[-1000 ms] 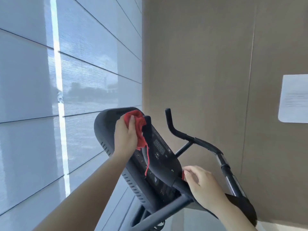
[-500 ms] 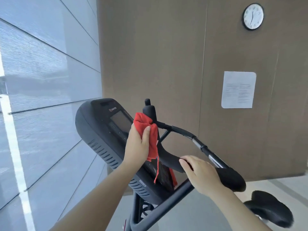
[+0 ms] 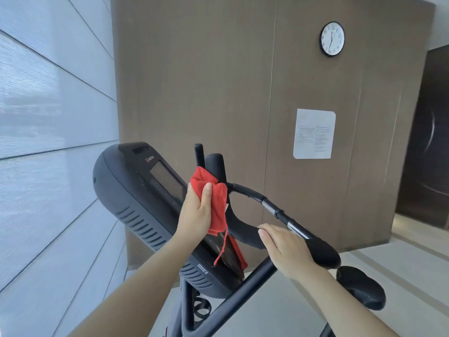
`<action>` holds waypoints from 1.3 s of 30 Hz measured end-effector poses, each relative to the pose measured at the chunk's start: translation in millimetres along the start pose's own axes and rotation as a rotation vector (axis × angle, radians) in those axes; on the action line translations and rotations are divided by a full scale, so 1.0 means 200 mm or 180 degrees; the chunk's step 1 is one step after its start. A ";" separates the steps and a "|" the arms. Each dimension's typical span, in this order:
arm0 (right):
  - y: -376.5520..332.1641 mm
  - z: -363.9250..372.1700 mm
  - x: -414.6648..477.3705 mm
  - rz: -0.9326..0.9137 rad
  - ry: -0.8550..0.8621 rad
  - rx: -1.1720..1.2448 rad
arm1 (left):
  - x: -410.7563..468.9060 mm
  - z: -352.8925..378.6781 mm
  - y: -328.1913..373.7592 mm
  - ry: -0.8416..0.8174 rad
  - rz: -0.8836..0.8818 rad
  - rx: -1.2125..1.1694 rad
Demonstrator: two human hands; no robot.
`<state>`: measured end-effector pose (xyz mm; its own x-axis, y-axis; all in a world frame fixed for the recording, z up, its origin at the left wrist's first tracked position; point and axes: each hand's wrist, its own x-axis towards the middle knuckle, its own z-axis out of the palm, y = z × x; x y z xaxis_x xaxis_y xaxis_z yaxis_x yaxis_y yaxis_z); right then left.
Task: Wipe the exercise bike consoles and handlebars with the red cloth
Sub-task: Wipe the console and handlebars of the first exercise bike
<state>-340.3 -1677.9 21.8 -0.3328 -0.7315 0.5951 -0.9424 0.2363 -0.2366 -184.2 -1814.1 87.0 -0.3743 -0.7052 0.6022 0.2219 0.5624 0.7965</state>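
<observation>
A dark exercise bike console [image 3: 126,181] with a grey screen tilts up in the middle of the head view. My left hand [image 3: 196,215] grips the red cloth [image 3: 216,203] against the upright black grip of the near handlebar [image 3: 243,229], beside the console's face. A red thread hangs down from the cloth. My right hand [image 3: 284,249] rests with straight fingers on the lower curve of that handlebar, just beside its padded end [image 3: 323,251]. A second, thinner bar end pokes up behind the cloth.
A black saddle [image 3: 362,285] sits at the lower right. The bike's slanted frame tube [image 3: 233,300] runs below my hands. Glass panels fill the left. A brown wall ahead carries a clock [image 3: 332,38] and a paper notice [image 3: 314,133]. A dark doorway is at far right.
My left hand slid the red cloth from the console's top edge down and right onto the handlebar grip. The camera swung right, bringing the clock and saddle into view. My right hand stays on the bar.
</observation>
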 end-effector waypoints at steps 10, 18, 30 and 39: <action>-0.03 -0.01 -0.01 -0.0060 0.0126 -0.0222 | -0.02 -0.09 -0.07 -0.0125 -0.0333 -0.0130; -0.01 0.00 -0.01 -0.0136 0.0198 -0.0250 | 0.17 0.00 0.10 0.0036 0.0228 -0.0307; 0.01 0.02 0.00 -0.0203 0.0252 -0.0263 | 0.02 -0.06 -0.09 -0.0205 0.0422 0.0271; 0.02 0.03 0.00 -0.0230 0.0258 -0.0323 | 0.13 -0.03 0.03 0.0757 0.0268 -0.0153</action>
<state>-344.6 -1681.6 16.3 -0.2617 -0.6958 0.6689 -0.9611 0.2513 -0.1147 -186.9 -1830.6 107.9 -0.1315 -0.7416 0.6578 0.2881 0.6063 0.7412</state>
